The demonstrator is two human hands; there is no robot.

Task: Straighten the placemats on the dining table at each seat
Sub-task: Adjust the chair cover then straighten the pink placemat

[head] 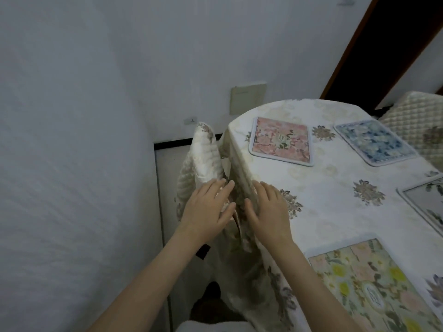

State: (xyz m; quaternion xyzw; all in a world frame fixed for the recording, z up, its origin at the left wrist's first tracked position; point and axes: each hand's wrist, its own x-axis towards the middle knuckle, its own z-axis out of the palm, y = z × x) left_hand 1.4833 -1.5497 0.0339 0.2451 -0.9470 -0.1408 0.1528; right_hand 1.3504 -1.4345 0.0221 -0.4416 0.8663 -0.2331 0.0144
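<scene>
A dining table (335, 207) under a cream floral cloth fills the right. On it lie a pink floral placemat (281, 142), a blue one (375, 142), a yellow-green one (369, 286) near me, and a grey-white one (429, 202) cut off at the right edge. My left hand (207, 208) rests flat, fingers apart, on the quilted cover of a chair (203, 159) pushed against the table's left edge. My right hand (268, 208) lies flat with spread fingers on the tablecloth's hanging edge. Neither hand holds a placemat.
A white wall stands close on the left. A second quilted chair back (417, 116) sits at the far right. A dark doorway with a brown frame (354, 46) is behind the table. The gap between wall and table is narrow.
</scene>
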